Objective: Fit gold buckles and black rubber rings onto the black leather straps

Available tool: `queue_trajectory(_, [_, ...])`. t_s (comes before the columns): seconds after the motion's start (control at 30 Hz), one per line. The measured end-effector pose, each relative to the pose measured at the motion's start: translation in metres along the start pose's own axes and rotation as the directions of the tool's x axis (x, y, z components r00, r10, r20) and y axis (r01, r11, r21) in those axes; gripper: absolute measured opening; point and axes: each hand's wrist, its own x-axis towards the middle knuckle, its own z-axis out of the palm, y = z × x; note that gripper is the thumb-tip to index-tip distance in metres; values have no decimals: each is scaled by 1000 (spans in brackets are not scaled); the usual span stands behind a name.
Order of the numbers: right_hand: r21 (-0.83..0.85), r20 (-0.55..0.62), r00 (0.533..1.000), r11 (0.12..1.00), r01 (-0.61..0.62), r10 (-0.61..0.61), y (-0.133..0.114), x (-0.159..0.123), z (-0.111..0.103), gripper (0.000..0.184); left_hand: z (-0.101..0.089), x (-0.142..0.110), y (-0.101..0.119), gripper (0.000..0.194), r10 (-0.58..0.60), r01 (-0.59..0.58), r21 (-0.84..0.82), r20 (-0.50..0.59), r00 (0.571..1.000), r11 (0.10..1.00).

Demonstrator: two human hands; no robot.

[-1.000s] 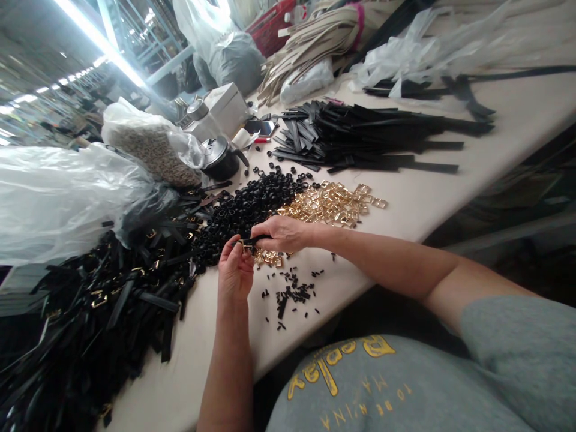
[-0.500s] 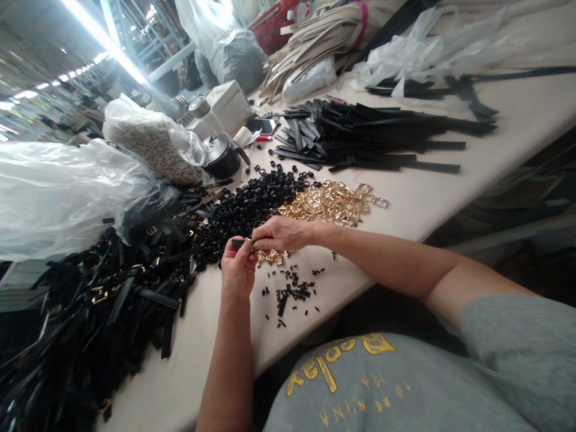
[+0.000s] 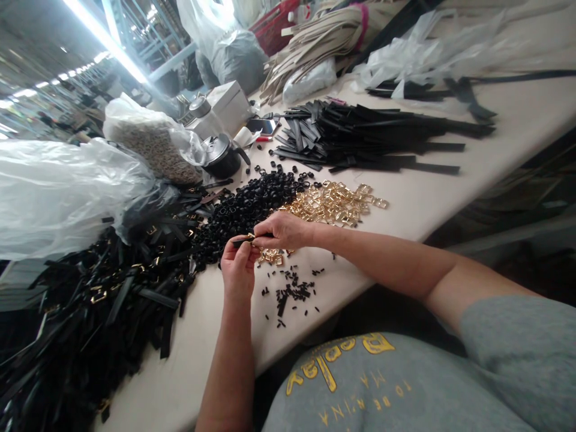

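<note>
Being gripped on either side of a gold buckle [image 3: 251, 236]: black strap [image 3: 242, 243] | left hand [image 3: 238, 269]: nearly closed, strap pinched | right hand [image 3: 282, 230]: closed round strap | strap held near black loops [image 3: 252, 199] and loose gold buckles [image 3: 335, 203]

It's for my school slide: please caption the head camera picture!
Left hand and right hand hold a black strap and gold buckle near piles of black loops and loose gold buckles.
</note>
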Motion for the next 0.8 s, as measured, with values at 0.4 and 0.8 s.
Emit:
queue_trajectory(0.4, [-195, 81, 992, 978, -79, 97, -4, 1, -7, 26, -9, 14, 7, 37, 4, -12, -40, -202, 979, 999])
queue_trajectory(0.8, [-238, 62, 993, 968, -85, 102, -5, 0, -1, 26, -5, 12, -1, 43, -140, 96, -191, -228, 964, 977])
